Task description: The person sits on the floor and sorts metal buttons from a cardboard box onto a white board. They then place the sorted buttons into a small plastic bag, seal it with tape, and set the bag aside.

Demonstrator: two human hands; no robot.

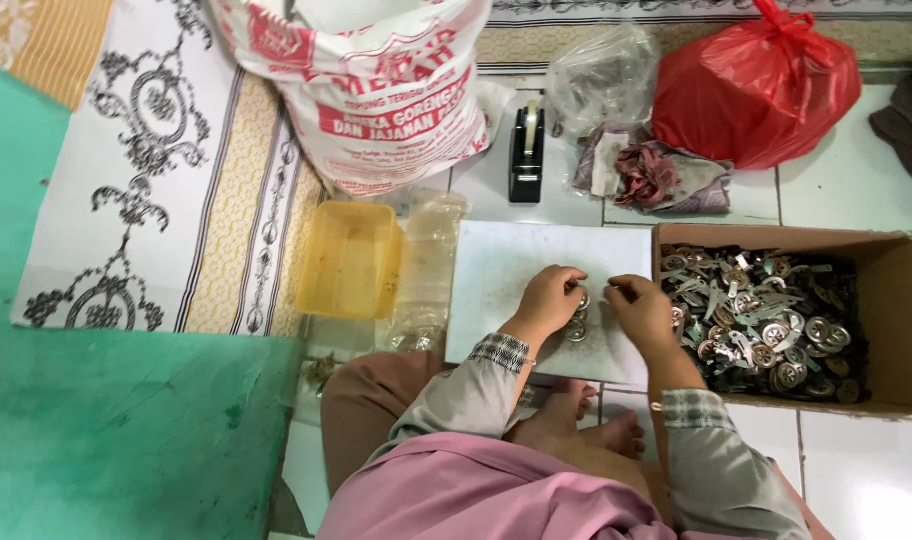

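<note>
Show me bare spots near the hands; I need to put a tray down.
Free: the white board's far half, and floor tiles between red bag and cardboard box. Crowded: the box's metal parts and around both hands.

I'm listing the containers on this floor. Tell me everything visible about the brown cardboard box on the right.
The brown cardboard box is open-topped, shallow and rectangular, with plain, slightly creased walls. It sits flat on the white tiled floor, its left wall against the white board. Inside lies a loose heap of small round silver metal pieces mixed with flat tabs, covering most of its bottom. The person's right hand rests at its left edge; a red plastic bag lies beyond it.
</note>
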